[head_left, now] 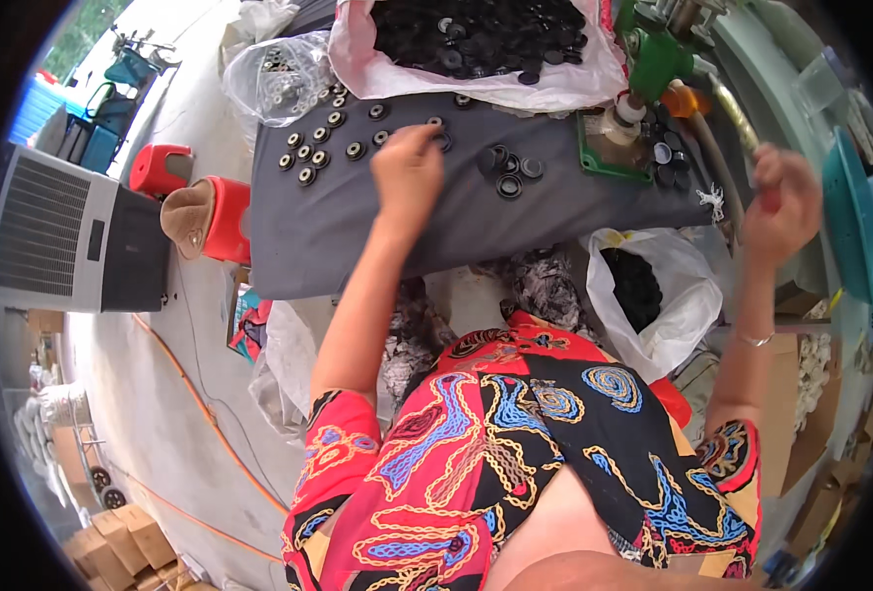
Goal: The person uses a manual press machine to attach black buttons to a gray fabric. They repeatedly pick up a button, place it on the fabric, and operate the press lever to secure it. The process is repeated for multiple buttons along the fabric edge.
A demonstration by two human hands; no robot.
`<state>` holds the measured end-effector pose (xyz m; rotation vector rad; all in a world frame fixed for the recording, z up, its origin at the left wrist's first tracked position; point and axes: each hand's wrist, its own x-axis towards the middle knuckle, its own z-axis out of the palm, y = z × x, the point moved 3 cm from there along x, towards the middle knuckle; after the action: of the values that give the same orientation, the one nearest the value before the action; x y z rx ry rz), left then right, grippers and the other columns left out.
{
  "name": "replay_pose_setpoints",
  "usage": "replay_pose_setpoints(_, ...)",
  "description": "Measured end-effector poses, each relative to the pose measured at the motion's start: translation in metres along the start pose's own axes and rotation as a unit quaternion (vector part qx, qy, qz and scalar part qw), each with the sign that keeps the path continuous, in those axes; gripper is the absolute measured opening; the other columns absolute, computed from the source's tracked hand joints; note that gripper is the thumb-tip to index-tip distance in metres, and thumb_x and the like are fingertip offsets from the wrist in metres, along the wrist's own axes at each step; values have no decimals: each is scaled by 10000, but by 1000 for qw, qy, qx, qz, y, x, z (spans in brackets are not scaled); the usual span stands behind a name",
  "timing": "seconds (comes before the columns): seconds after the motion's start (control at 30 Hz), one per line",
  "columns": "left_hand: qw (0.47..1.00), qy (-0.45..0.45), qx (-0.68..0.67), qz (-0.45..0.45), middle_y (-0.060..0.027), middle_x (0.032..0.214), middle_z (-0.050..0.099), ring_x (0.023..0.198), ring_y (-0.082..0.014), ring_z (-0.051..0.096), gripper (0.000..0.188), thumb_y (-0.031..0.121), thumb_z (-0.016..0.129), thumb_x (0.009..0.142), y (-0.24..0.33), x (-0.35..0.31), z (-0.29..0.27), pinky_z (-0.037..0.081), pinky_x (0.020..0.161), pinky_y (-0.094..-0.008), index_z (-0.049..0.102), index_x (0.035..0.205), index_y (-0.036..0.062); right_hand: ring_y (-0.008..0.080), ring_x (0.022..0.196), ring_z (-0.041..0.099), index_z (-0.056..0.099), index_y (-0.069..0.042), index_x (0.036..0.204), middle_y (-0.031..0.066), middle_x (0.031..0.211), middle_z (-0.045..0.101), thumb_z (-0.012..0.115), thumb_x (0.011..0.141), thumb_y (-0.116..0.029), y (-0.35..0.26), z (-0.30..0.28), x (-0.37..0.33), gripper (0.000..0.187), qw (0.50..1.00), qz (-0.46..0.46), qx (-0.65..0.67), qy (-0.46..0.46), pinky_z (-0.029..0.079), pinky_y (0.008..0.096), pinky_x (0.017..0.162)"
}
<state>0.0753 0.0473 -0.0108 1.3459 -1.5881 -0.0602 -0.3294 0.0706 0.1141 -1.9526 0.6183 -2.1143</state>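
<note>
Working from the desk's left edge, I am seeing rows of small black ring-shaped washers with pale centres (310, 153) lying flat on the dark grey cloth-covered desk (289, 246), near its far left corner. Just behind them a clear plastic bag of the same rings (279, 79) is slumping over the far edge.

My left hand (407, 172) is reaching out over the middle of the desk, its fingers bunched together and pointing down at a single black ring (440, 128) touching or just under the fingertips. Whether it is pinching that ring I cannot tell. The ring is lying flat, so it has no long axis and points nowhere; it sits at the far side of this hand, well apart from the other one.

Just right of it a small cluster of black rubber discs (508, 167) is sitting loose. Behind, along the far edge, a white plastic bag heaped with black discs (476, 44) is gaping open.

Toward the right edge a green metal press fixture (618, 148) is standing, and my right hand (781, 202) is clenching around a slim upright lever handle (727, 108), its long axis running away from me.
</note>
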Motion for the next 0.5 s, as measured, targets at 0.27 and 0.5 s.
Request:
replay_pose_setpoints(0.27, 971, -116, 155, 138, -95, 1029, 694, 911, -314, 629, 242, -10, 614, 758, -11, -6, 11, 525, 788, -412, 713, 968, 58, 152, 705, 548, 612, 33, 967, 66, 813, 559, 428, 904, -34, 29, 5, 134, 206, 984, 157, -57, 52, 455, 276, 643)
replay_pose_setpoints(0.5, 976, -166, 126, 69, -92, 870, 640, 850, -336, 621, 254, 46, 648, 748, -10, -26, 17, 513, 746, -428, 681, 998, 79, 133, 596, 535, 645, -19, 910, 43, 762, 564, 465, 900, -70, 28, 24, 155, 187, 975, 151, -165, 10, 420, 245, 487)
